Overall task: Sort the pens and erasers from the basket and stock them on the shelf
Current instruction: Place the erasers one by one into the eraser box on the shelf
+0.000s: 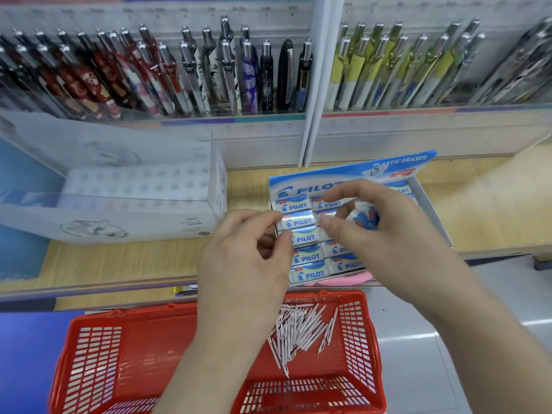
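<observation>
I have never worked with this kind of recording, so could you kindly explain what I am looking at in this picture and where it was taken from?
There is no machine here: one wide-angle camera worn on a person's head looks forward and down at two bare hands.

The hands work over a Pilot eraser display box standing on a wooden shelf. The left hand pinches one eraser in the box at its end. The right hand curls around a small white and blue item, probably another eraser, though it is partly hidden.

Below stands a red basket holding a pile of thin pale pens. To the left sits a clear, holed pen tray, and patterned pens fill the rack above.
</observation>
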